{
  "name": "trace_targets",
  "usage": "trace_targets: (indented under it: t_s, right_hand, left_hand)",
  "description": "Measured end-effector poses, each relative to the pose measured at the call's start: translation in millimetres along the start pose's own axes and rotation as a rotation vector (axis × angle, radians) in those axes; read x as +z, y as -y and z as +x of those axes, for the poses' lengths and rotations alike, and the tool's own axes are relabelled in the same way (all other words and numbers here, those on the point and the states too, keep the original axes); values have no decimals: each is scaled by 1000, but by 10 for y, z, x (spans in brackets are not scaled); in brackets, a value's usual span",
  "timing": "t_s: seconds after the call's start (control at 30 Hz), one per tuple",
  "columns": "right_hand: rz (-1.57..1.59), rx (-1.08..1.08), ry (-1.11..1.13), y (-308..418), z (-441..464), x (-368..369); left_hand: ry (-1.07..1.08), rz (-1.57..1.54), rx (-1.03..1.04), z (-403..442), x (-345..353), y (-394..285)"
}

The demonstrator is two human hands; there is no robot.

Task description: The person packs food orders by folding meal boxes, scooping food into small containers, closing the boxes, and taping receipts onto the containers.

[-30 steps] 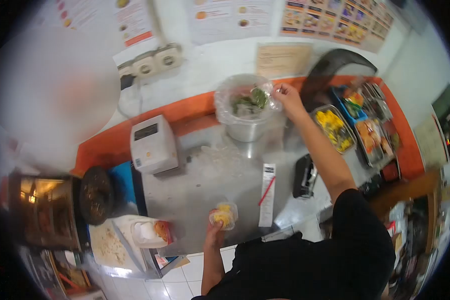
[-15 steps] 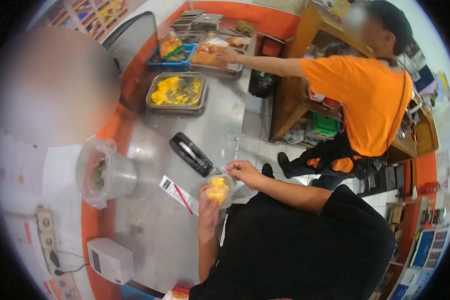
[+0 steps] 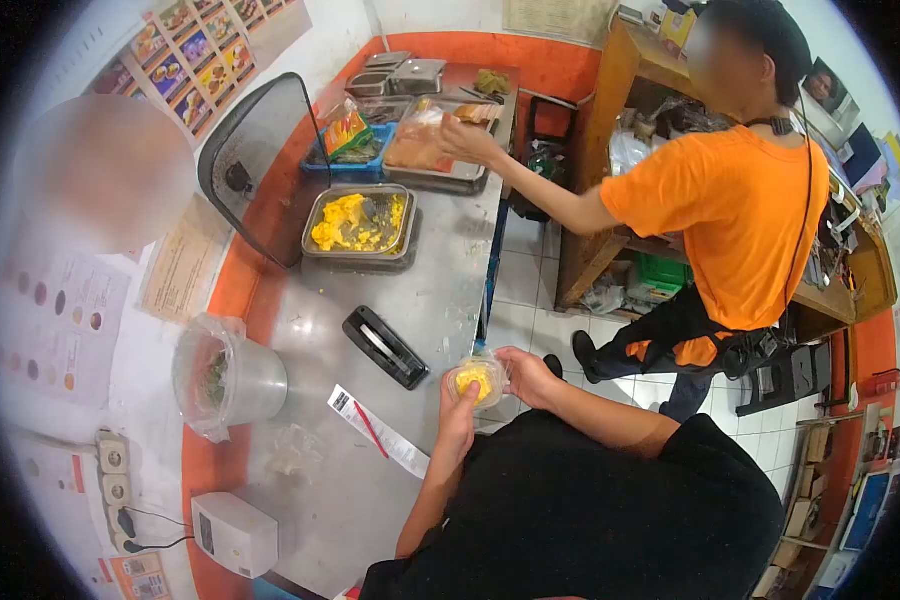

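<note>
In front of my body I have a small clear plastic container point(image 3: 487, 394) with yellow food in it, its lid seemingly over the top. My left hand point(image 3: 457, 420) grips it from the near left side, thumb on top. The fingers of my right hand point(image 3: 526, 374) are closed on its right edge. Just left of the container lies a black elongated tool with a pale strip point(image 3: 385, 347), its kind unclear. Below that, a printed paper slip point(image 3: 402, 452) has a thin red stick-like item point(image 3: 371, 430) on it.
A metal tray of yellow food point(image 3: 360, 248) sits farther up the steel table point(image 3: 350, 520). Beyond it are a blue basket point(image 3: 320, 160) and a tray point(image 3: 460, 183) under a co-worker's hand point(image 3: 470, 140). A bag-lined bucket point(image 3: 255, 375) and white device point(image 3: 235, 535) stand left.
The container has moved right and up with both my hands, and its clear lid now looks lowered over the food. The co-worker's hand has lifted a little off the tray.
</note>
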State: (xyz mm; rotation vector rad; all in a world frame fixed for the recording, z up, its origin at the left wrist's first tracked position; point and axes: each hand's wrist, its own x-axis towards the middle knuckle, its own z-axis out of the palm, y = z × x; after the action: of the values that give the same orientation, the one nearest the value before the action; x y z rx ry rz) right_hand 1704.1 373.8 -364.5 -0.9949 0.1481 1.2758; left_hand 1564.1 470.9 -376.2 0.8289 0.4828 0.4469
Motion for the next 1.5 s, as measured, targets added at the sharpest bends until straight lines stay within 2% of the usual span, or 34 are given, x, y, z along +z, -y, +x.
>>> trace_targets:
  t_s: [0.13,0.23,0.3,0.4,0.5,0.67,0.87,0.93,0.97,1.03,1.13,1.23,1.3,1.37,1.43,1.5]
  right_hand:
    - [-153,-5,129,-46,40,-9]
    - [-155,-49,173,-19,15,-51]
    - [-148,-87,202,64,-24,-159]
    - [-67,-135,364,189,-104,-312]
    - [-107,-176,337,360,-176,-485]
    - [-32,-257,142,779,-259,-921]
    - [99,-435,4,1359,-238,-1944]
    - [130,-486,-23,1652,-304,-2313]
    - [181,-520,-54,1768,-366,-2500]
    - [235,-562,-93,1986,-562,-2802]
    - [356,-695,-117,2230,-869,-3238]
    - [357,-773,-251,2293,-1139,-3564]
    - [394,-792,-307,2251,-1284,-3733]
    - [430,-816,-368,2170,-1407,-3834]
    - [498,-815,-494,2070,-1514,-3902]
    - [535,-821,-514,1996,-1575,-3986]
  left_hand:
    - [-76,65,-27,48,36,44]
    - [-67,121,-36,103,135,40]
    - [-27,133,-42,161,224,55]
    - [17,153,-40,298,364,152]
    - [85,194,-69,519,518,318]
    - [251,318,-159,907,1057,601]
    - [451,416,-285,1648,1880,1291]
    - [515,485,-390,1919,2359,1443]
    - [533,487,-388,2045,2590,1538]
    - [717,603,-408,2224,3035,1704]
    - [793,652,-458,2378,3617,1952]
    - [916,705,-458,2529,3920,2422]
    - [1072,698,-687,2502,4171,2512]
    - [1097,701,-706,2457,4318,2682]
    - [1274,723,-847,2481,4457,2861]
    - [1298,801,-842,2473,4584,2977]
